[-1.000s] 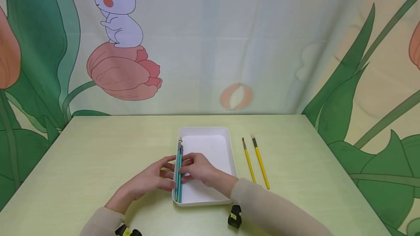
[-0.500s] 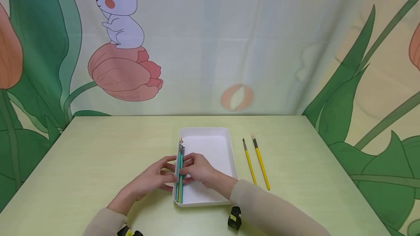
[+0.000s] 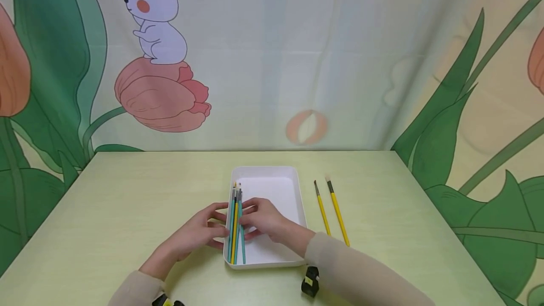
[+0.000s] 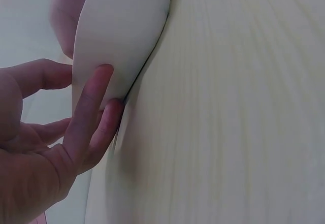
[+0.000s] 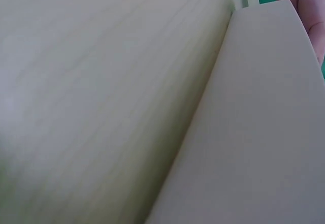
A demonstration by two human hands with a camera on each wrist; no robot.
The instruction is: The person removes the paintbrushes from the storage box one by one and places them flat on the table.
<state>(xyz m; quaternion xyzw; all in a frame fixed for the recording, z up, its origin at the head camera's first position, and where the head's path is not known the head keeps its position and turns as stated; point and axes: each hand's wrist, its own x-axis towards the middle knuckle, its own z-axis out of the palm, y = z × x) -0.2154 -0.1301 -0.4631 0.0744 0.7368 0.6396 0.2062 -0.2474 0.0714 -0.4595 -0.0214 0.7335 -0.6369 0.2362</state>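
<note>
A white tray [image 3: 276, 192] stands on the table, with several teal paintbrushes [image 3: 231, 237] and a yellow paintbrush [image 3: 234, 230] lying lengthwise along its left wall. My left hand [image 3: 199, 230] grips that wall; in the left wrist view, its fingers [image 4: 90, 99] lie on the outer side while others pass behind the rim. Reaching into the tray, my right hand [image 3: 265, 221] pinches a teal paintbrush [image 3: 243, 249] whose lower end slants away from the others. Its fingertips partly cover the brush. The right wrist view shows mostly the tray's outer wall [image 5: 259, 107].
Two yellow-handled paintbrushes, a thinner one [image 3: 322, 214] and a thicker one [image 3: 337, 211], lie on the table [image 3: 127, 192] right of the tray. A printed curtain [image 3: 255, 60] with a rabbit and tulips hangs behind the table.
My right hand has shifted slightly right, drawing one teal paintbrush away from the group. More of the yellow paintbrush shows between the teal ones. The left hand stays at the tray wall.
</note>
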